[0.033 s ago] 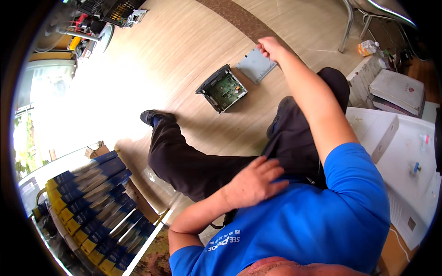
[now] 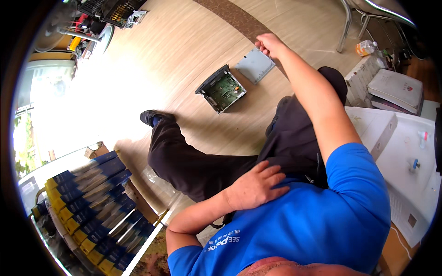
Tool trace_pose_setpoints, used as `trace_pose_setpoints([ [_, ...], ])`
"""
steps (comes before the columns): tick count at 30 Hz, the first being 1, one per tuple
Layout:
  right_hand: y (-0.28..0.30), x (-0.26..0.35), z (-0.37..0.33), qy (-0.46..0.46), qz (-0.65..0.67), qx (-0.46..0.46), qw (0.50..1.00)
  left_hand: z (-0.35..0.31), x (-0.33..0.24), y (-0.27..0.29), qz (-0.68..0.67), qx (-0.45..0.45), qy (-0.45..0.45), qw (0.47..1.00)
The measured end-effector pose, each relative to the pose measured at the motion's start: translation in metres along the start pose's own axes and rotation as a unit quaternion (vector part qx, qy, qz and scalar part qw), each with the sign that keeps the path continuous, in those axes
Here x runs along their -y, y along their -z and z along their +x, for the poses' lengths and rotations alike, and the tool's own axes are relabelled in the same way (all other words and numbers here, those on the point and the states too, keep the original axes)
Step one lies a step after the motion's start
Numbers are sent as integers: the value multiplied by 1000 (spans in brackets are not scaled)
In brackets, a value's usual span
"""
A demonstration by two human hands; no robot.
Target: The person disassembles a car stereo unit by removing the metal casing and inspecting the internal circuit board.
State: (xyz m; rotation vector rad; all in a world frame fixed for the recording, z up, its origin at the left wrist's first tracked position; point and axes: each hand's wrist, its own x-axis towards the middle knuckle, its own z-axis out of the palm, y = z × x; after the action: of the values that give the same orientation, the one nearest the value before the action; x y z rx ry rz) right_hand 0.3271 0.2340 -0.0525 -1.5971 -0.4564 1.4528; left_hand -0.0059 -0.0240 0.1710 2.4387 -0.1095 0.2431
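Note:
My right hand (image 2: 270, 46) is stretched far forward, its fingers curled closed above the far right corner of a flat grey metal cover plate (image 2: 254, 66). Whatever the fingers pinch, if anything, is too small to make out. Just left of the plate, on the floor, sits an opened box-shaped electronic unit (image 2: 223, 90) with a dark front panel and a green circuit board showing inside. Bent across my body, my left hand (image 2: 254, 187) lies on the blue shirt near the waist, fingers apart and holding nothing.
My dark-trousered legs spread around the floor space, with a shoe (image 2: 155, 117) at left. Stacked blue-and-yellow boxes (image 2: 92, 207) stand at lower left. A white cabinet (image 2: 396, 147) is on the right, near thick books (image 2: 396, 89), a bottle (image 2: 366, 48) and a metal-legged chair (image 2: 346, 27).
My right hand has shifted slightly farther forward and left. My left hand has settled lower against the shirt and is less blurred. The unit and plate look unmoved on the floor.

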Motion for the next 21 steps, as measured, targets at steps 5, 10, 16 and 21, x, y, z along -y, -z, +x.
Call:
trace_pose_setpoints([
  [5,-17,80,-105,98,-35,87,991,4,-12,-6,23,-48,-18,998],
  [10,0,75,-163,146,-11,150,978,37,-19,-39,43,-81,-82,992],
  [16,-3,59,-146,138,-38,52,988,37,-13,-23,31,-80,-48,995],
  [21,-2,56,-141,135,-51,57,988,12,-18,-2,44,-82,-6,996],
])
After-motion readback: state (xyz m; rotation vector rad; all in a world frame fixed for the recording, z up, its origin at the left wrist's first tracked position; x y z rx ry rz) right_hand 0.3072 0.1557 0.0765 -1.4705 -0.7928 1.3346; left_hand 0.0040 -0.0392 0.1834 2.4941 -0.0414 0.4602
